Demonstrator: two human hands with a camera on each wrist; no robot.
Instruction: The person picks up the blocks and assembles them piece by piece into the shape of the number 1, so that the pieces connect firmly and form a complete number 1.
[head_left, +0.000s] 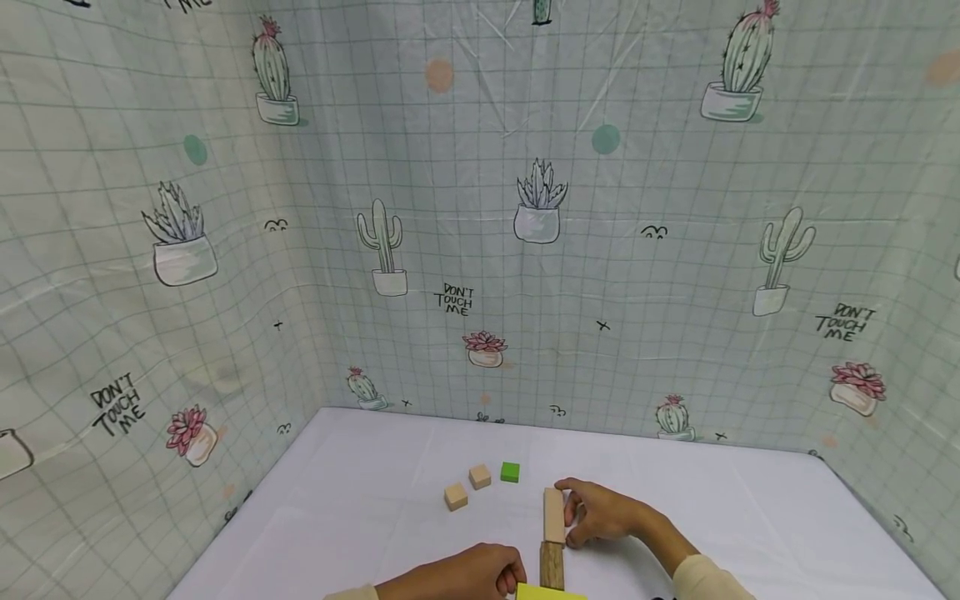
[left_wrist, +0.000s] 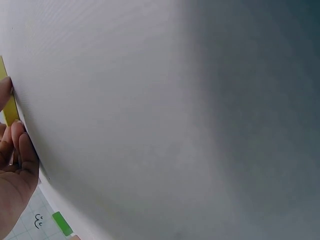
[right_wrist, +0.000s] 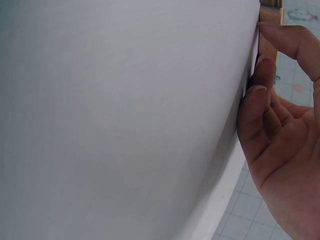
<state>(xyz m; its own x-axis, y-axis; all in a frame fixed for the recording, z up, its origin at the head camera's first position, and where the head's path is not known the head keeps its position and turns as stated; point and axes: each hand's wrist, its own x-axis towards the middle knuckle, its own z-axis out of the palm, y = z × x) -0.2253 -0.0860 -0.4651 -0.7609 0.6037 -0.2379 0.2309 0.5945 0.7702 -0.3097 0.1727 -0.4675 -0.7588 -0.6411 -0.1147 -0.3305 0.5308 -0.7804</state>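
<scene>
In the head view, a long pale wooden block [head_left: 553, 515] lies lengthwise away from me, end to end with a darker brown wooden block [head_left: 552, 567]. My right hand [head_left: 603, 510] grips the pale block from its right side, index finger by the far end and thumb by the near end. Below the brown block, a yellow block [head_left: 550, 592] is cut off by the frame's bottom edge. My left hand [head_left: 483, 571], fingers curled, holds the yellow block at its left end. The left wrist view has the thumb and fingertips against the yellow block [left_wrist: 11, 111].
Two small pale wooden cubes [head_left: 456, 497] and a small green block [head_left: 510, 472] sit on the white table [head_left: 375, 475], left of and beyond the row. A curtain [head_left: 480, 275] printed with cacti stands behind the table and along its sides.
</scene>
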